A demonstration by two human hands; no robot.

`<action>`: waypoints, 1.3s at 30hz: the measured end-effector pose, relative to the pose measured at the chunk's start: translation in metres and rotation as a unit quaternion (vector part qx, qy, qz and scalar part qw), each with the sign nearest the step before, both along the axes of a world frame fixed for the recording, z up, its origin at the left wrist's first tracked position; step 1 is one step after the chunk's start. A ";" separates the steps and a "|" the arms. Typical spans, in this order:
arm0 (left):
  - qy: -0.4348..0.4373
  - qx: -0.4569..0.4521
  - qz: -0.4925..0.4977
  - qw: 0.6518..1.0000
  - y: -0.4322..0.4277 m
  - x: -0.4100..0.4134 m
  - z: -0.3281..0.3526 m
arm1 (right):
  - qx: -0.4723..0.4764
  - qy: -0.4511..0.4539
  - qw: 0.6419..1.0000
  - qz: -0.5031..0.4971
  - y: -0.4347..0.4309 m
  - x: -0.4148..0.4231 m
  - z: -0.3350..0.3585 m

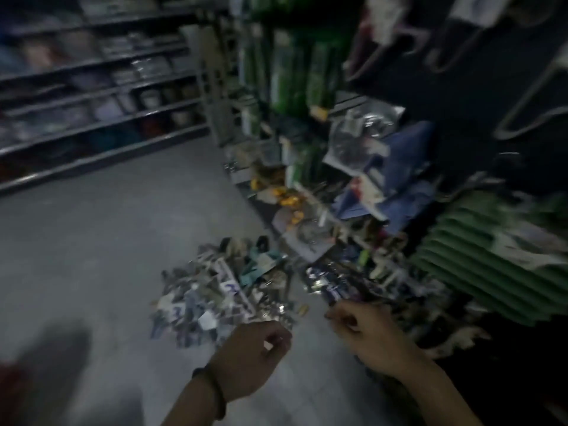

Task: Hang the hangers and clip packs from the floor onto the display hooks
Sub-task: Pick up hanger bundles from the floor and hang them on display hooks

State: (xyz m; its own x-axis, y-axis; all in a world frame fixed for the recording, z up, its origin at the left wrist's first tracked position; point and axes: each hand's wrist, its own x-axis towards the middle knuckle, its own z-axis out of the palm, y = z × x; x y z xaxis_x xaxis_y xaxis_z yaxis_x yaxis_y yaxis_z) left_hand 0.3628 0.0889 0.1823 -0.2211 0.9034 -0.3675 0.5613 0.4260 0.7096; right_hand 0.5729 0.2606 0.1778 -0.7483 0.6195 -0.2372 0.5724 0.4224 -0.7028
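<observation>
Left hand (255, 361), right hand (365, 336): fingers curled, can't tell if holding anything, too blurred. Pack pile (221, 290) on grey floor (107, 241) just ahead of them; shelving (92, 103) far beyond the left. Dim aisle.

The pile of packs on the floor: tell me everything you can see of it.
The pile of packs is a loose, jumbled heap of small flat packets, mostly grey, white and blue with some teal, shiny like plastic wrap. It lies on the grey floor at the foot of the display rack. The left hand sits just before its near edge; contact is unclear. Blur hides print.
</observation>
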 end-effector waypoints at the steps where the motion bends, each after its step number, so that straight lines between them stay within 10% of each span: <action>1: 0.001 -0.015 0.017 1.000 -0.019 -0.021 -0.009 | -0.015 -0.001 1.000 0.012 -0.011 -0.023 -0.011; 11: -0.014 -0.107 0.250 0.962 -0.124 -0.162 -0.074 | -0.105 -0.085 0.981 0.142 -0.047 -0.212 -0.084; 22: -0.061 -0.178 0.343 0.920 -0.018 -0.337 -0.186 | -0.128 -0.185 0.944 0.243 0.065 -0.469 -0.203; 39: -0.143 -0.326 0.373 0.857 -0.001 -0.518 -0.588 | -0.044 -0.288 0.911 0.291 0.098 -0.670 -0.605</action>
